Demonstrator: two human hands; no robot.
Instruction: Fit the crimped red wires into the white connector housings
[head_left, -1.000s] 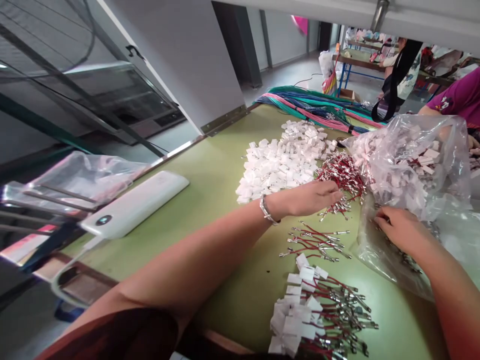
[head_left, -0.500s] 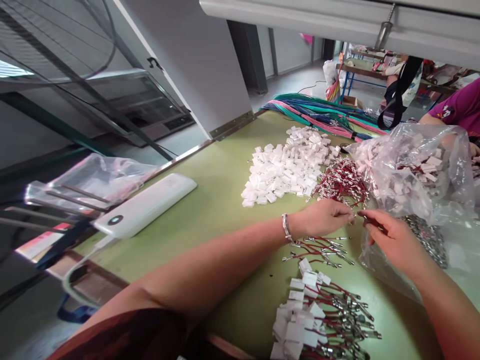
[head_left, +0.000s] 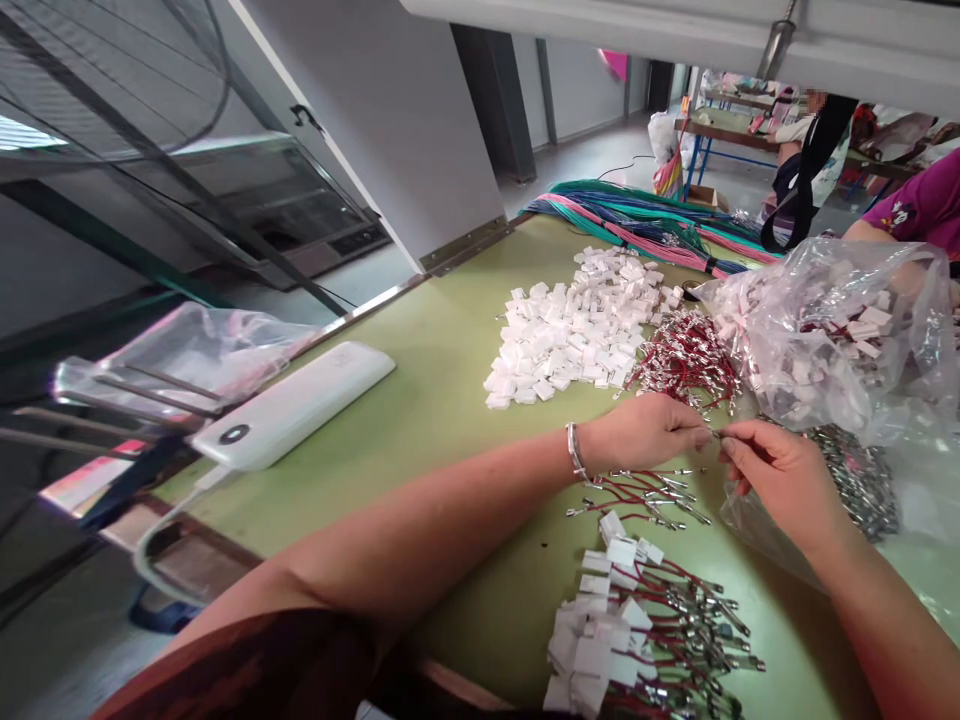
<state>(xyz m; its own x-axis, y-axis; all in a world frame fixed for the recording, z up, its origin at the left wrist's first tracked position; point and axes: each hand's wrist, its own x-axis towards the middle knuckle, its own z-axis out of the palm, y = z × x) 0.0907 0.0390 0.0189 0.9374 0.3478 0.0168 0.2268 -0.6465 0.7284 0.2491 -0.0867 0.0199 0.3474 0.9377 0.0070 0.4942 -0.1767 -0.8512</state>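
My left hand (head_left: 664, 430), with a bracelet at the wrist, pinches something too small to make out. Its fingertips almost meet those of my right hand (head_left: 776, 470), which is closed on a small metal piece. Just below the left hand lies a row of short red wires (head_left: 637, 498) with metal terminals at their ends. Nearer me is a heap of white connectors with red wires (head_left: 615, 640), their metal ends pointing right. Beyond my hands sits a tangled pile of red wires (head_left: 686, 360), beside a large pile of loose white connectors (head_left: 570, 330).
A clear plastic bag (head_left: 832, 330) of white connectors stands at right, with many metal terminals (head_left: 862, 480) below it. Green, blue and pink cable bundles (head_left: 645, 220) line the back. A white power bank (head_left: 296, 405) with a cable lies left. A co-worker's purple sleeve (head_left: 919, 205) shows at right.
My hands have drawn together, the right fingers closing into a tighter pinch near the left fingertips. The view has shifted slightly; the piles look the same.
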